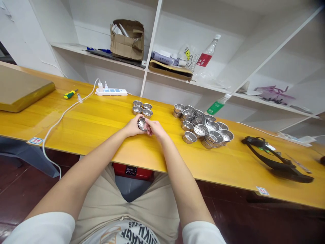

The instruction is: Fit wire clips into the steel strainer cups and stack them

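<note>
A small perforated metal cup (142, 124) is held just above the front half of the yellow table, tilted so its holed bottom shows. My left hand (133, 126) wraps round its left side, fingers closed on it. At its right side, my right hand (153, 127) has its fingers pinched against the rim. Just beyond my hands, several similar cups (137, 109) stand in a small group. A larger pile of metal cups (212, 126), some stacked and some tilted, lies to the right of my hands.
Black straps (276, 159) lie at the right of the table (162, 154). A power strip (111, 92), a white cable (61, 118) and a green-yellow screwdriver (70, 94) are at the left, near a large flat box (22, 88). A green-labelled bottle (217, 105) leans behind the pile.
</note>
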A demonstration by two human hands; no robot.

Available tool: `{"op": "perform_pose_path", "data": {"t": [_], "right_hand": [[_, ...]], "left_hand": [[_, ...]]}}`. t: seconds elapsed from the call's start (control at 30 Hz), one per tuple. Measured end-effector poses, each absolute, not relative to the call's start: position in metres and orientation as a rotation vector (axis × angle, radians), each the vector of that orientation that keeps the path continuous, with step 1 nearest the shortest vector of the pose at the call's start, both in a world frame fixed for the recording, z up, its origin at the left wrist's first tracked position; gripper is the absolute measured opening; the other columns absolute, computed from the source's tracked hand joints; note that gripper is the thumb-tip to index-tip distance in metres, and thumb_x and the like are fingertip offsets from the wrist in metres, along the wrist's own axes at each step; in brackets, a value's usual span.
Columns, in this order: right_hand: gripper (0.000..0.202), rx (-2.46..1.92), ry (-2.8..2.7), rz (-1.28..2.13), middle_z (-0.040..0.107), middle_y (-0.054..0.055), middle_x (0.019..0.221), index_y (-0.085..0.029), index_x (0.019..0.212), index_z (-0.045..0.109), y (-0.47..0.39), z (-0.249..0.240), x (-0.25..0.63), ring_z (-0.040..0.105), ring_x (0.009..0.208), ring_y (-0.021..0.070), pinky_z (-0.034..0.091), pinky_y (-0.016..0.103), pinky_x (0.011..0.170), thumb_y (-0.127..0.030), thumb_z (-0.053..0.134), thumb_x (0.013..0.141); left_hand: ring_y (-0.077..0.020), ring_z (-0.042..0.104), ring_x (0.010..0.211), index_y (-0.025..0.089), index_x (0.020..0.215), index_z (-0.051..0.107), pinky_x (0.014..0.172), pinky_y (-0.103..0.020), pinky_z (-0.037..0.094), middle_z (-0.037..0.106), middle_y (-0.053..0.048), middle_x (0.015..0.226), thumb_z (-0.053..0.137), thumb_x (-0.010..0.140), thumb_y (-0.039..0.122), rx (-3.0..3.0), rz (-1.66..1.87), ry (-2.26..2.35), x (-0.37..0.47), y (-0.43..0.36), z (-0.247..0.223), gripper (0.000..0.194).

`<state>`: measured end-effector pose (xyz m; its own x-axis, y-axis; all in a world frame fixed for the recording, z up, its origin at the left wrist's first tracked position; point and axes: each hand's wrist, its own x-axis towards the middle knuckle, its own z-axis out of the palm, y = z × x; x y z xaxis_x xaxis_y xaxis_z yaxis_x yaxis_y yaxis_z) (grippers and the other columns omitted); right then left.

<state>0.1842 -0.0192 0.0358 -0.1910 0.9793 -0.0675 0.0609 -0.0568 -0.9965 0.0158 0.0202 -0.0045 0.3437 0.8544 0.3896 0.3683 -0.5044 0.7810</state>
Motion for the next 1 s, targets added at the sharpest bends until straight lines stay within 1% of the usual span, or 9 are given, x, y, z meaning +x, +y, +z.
{"op": "perform_pose_path", "data": {"t": [0.07,0.17,0.27,0.43,0.57,0.73,0.83,1.0], "right_hand": [[0.054,-1.206,-1.342,1.384,0.037,-0.006,0.044,-0.019,0.06,0.063,-0.02,0.038,0.182,0.045,0.036,0.0091,0.031,0.021,0.036,-0.063,0.071,0.089],[0.053,-1.202,-1.299,1.367,0.031,-0.008,0.042,-0.019,0.059,0.063,-0.019,0.038,0.181,0.037,0.033,0.0078,0.028,0.022,0.035,-0.062,0.072,0.088],[0.05,-1.206,-1.274,1.373,0.029,-0.008,0.042,-0.019,0.06,0.062,-0.017,0.036,0.18,0.03,0.034,0.0072,0.026,0.023,0.035,-0.059,0.071,0.089],[0.043,-1.286,-1.257,1.384,0.025,-0.008,0.041,-0.02,0.059,0.06,-0.014,0.035,0.176,0.018,0.037,0.007,0.02,0.024,0.034,-0.048,0.069,0.091],[0.043,-1.321,-1.209,1.381,0.023,-0.008,0.04,-0.021,0.055,0.054,-0.014,0.038,0.174,0.018,0.037,0.007,0.017,0.022,0.034,-0.038,0.066,0.093],[0.044,-1.348,-1.174,1.389,0.026,-0.008,0.04,-0.021,0.053,0.047,-0.016,0.042,0.172,0.017,0.037,0.0064,0.017,0.021,0.036,-0.026,0.059,0.095],[0.045,-1.375,-1.176,1.359,0.026,-0.008,0.04,-0.021,0.052,0.047,-0.016,0.041,0.171,0.018,0.037,0.0067,0.017,0.022,0.036,-0.025,0.057,0.095],[0.045,-1.374,-1.17,1.333,0.028,-0.008,0.04,-0.022,0.053,0.045,-0.015,0.038,0.171,0.02,0.037,0.0074,0.017,0.023,0.037,-0.027,0.057,0.096]], "left_hand": [[-0.0258,0.071,0.103,0.019,0.126,0.059,0.091,-0.038,0.058,0.074,-0.005,0.114,0.093,0.054,0.036,2.028,1.084,1.002,0.016,0.022,-0.005,0.081],[-0.0272,0.071,0.11,0.016,0.126,0.064,0.099,-0.04,0.056,0.074,-0.008,0.119,0.093,0.056,0.035,2.044,1.062,0.933,0.016,0.024,-0.006,0.079],[-0.0273,0.071,0.11,0.016,0.125,0.065,0.1,-0.041,0.056,0.075,-0.007,0.118,0.093,0.055,0.035,2.034,1.031,0.907,0.016,0.025,-0.006,0.077],[-0.027,0.07,0.108,0.017,0.123,0.066,0.099,-0.042,0.057,0.076,-0.005,0.115,0.094,0.053,0.033,2.036,0.991,0.919,0.016,0.026,-0.008,0.077],[-0.0268,0.07,0.107,0.017,0.124,0.066,0.099,-0.041,0.057,0.076,-0.005,0.115,0.095,0.053,0.036,2.029,0.975,0.928,0.016,0.026,-0.007,0.079],[-0.0267,0.07,0.109,0.016,0.124,0.066,0.101,-0.04,0.055,0.076,-0.005,0.116,0.094,0.053,0.036,2.014,0.955,0.93,0.017,0.023,-0.004,0.079],[-0.0269,0.069,0.11,0.017,0.124,0.067,0.102,-0.04,0.055,0.076,-0.005,0.117,0.093,0.053,0.034,2.02,0.95,0.924,0.018,0.022,-0.003,0.078],[-0.0271,0.069,0.109,0.016,0.124,0.067,0.101,-0.04,0.055,0.076,-0.005,0.116,0.093,0.053,0.034,2.031,0.973,0.929,0.018,0.022,-0.003,0.078]]}}
